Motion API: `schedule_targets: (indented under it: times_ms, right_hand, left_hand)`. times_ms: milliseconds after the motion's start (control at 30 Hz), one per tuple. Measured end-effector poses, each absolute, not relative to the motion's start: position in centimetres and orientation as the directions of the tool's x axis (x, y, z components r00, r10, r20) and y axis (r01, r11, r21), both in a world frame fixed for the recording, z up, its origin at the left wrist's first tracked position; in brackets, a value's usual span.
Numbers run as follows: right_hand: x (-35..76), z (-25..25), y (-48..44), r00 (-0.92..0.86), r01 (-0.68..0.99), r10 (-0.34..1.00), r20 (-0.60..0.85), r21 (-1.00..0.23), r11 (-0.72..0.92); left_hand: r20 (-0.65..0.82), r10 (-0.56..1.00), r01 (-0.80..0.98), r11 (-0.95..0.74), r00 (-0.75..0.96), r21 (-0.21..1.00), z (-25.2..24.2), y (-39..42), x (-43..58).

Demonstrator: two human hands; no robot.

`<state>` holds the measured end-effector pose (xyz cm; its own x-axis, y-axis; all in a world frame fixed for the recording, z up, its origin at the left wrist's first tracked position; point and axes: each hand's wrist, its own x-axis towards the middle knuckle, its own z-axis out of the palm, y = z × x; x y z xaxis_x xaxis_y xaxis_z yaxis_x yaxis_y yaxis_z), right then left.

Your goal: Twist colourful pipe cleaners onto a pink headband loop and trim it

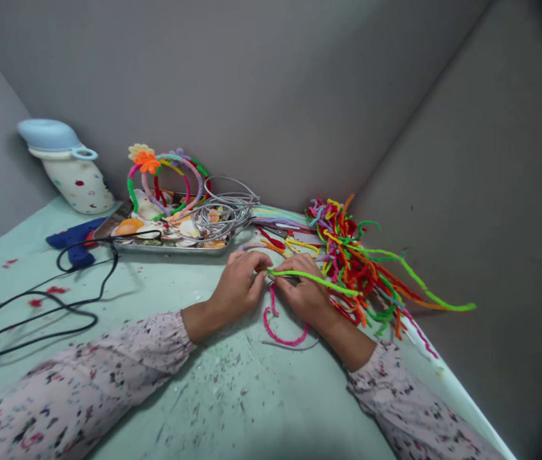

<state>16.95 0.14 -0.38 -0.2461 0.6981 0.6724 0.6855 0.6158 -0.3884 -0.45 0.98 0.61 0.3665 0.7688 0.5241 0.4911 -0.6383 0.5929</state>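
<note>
Your left hand [238, 282] and right hand [308, 299] pinch a green pipe cleaner [331, 284]. Beyond them, a metal tray [175, 250] sits on the table [156, 287].

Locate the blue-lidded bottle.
Head view, left side: the bottle stands at the back of the table, left of the metal tray, behind the blue glue gun.

Left arm [108, 367] and right arm [410, 396] stretched forward, angled inward. Left wrist [200, 321] and right wrist [348, 345] bared. Left hand [240, 281] and right hand [302, 291] brought close together, backs turned upward. Fingers [257, 259] curled, thumbs bent inward, tips pinched.
</note>
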Motion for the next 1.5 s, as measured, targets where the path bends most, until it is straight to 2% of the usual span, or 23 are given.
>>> schedule_targets:
  times_ms: [233,667,800,967,1267,1500]
  right_hand:
    - [17.15,-0.78,0.34,-0.219,0.636,0.754,0.619,-0.496,0.591]
    - [17.00,-0.67,0.17,-0.129,0.611,0.816,0.564,-0.603,0.513]
    - [17.04,-0.39,0.20,-0.158,0.618,0.826,0.541,-0.599,0.510]
    - [17.00,-0.21,0.11,-0.175,0.570,0.857,0.485,-0.660,0.490]
    - [17.00,-0.22,0.01,-0.207,0.531,0.849,0.486,-0.673,0.515]
    - [17.10,-0.10,0.11,-0.208,0.463,0.894,0.396,-0.765,0.447]
  left_hand:
    - [0.539,0.765,0.481,-0.643,0.353,0.596,0.39,1.13,-0.54]
    - [0.556,0.738,0.466,-0.674,0.383,0.573,0.25,1.08,-0.58]
    - [0.572,0.720,0.460,-0.693,0.394,0.555,0.07,1.19,-0.59]
    - [0.580,0.720,0.453,-0.693,0.382,0.561,-0.01,1.17,-0.64]
    - [0.584,0.713,0.427,-0.701,0.388,0.572,0.12,1.11,-0.53]
    - [0.577,0.707,0.418,-0.707,0.408,0.571,0.17,0.97,-0.51]
